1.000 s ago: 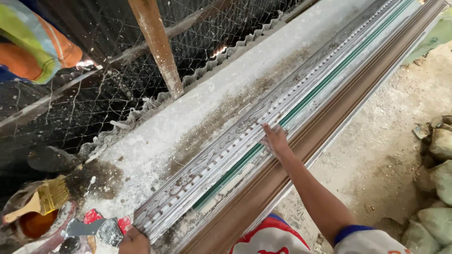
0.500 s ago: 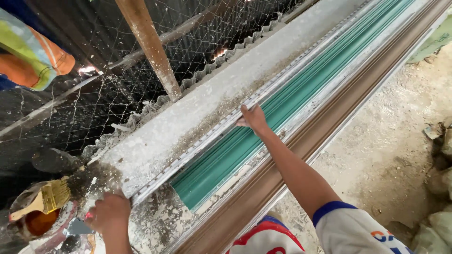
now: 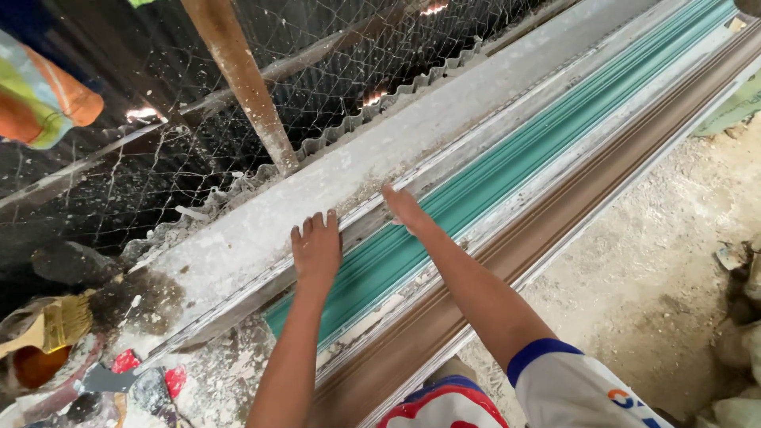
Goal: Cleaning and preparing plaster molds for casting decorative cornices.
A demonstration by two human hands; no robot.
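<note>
My left hand [image 3: 316,247] lies flat, fingers spread, on the near edge of a long grey-white plaster-crusted strip [image 3: 444,127]. My right hand [image 3: 403,208] presses on the same strip's edge a little farther along, its fingers partly hidden under the lip. The strip is tilted up, and a long ribbed green mould [image 3: 507,170] shows beneath it. A brown ribbed mould [image 3: 571,222] runs parallel, nearer to me. Neither hand grips a loose thing.
Wire mesh and a rusty post [image 3: 238,79] stand behind the strip. A brush [image 3: 55,325] rests in a pot at the lower left, beside a scraper [image 3: 111,376]. A person's colourful sleeve [image 3: 40,95] shows at upper left. Dusty ground and rubble [image 3: 737,269] lie right.
The plaster strip has been tipped away from me, baring the green mould. My left hand rose from the lower left onto the strip. My right hand slid back along its edge.
</note>
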